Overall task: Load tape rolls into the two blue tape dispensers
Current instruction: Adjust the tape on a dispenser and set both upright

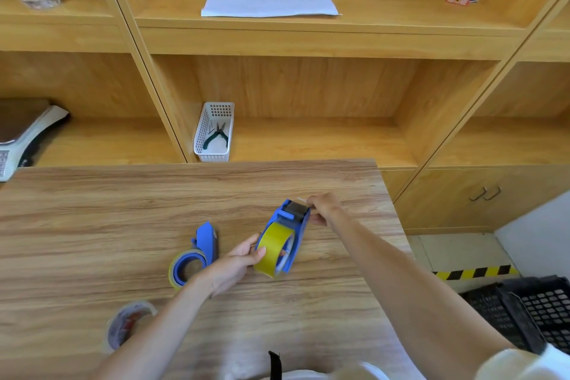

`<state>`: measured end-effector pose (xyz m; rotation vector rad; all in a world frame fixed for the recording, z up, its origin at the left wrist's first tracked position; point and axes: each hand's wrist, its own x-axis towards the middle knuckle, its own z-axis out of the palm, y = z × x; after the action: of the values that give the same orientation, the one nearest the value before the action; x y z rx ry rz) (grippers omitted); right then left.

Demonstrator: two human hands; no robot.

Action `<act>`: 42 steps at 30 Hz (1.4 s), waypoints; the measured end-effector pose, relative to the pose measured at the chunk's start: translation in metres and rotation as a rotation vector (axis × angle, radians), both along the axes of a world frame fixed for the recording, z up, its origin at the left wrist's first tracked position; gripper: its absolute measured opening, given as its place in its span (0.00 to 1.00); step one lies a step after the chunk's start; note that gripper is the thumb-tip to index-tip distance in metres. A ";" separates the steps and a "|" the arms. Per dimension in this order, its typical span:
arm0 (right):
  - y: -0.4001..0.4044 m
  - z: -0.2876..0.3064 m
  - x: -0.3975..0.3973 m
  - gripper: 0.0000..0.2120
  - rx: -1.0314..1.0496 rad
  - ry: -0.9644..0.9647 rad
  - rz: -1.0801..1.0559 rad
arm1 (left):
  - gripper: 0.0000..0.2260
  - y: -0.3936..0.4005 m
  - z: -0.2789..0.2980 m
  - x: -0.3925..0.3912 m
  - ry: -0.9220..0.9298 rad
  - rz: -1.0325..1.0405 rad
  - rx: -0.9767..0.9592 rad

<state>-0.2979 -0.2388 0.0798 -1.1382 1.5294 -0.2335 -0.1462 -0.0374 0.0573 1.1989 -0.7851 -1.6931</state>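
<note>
A blue tape dispenser (296, 219) stands on the wooden table (92, 213) with a yellow tape roll (274, 250) seated in it. My left hand (237, 262) grips that roll and the dispenser's rear. At the dispenser's front end, my right hand (324, 208) pinches the thin tape end by the roller. A second blue dispenser (200, 250) lies to the left, holding a roll with a yellowish rim. A clear tape roll (128, 325) lies near the front left, partly behind my left forearm.
A white basket (214, 133) holding pliers sits on the shelf behind the table. A white sheet (268, 1) lies on the upper shelf. A scale (21, 136) stands at far left. Black crates (530, 315) sit on the floor at right, past the table edge.
</note>
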 end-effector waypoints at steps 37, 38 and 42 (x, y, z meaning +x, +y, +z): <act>0.045 -0.019 0.022 0.08 0.422 -0.260 -0.087 | 0.19 -0.011 -0.018 -0.011 -0.629 0.343 0.152; 0.048 -0.022 0.024 0.08 0.415 -0.241 -0.048 | 0.18 -0.010 -0.023 -0.009 -0.779 0.317 0.133; 0.063 -0.028 0.032 0.08 0.304 -0.131 0.082 | 0.13 -0.004 -0.029 -0.003 -1.332 0.032 0.150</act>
<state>-0.2660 -0.1755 0.0514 -0.9232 1.3468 -0.0177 -0.1492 -0.0417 0.0286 2.4307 -1.3609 -0.7329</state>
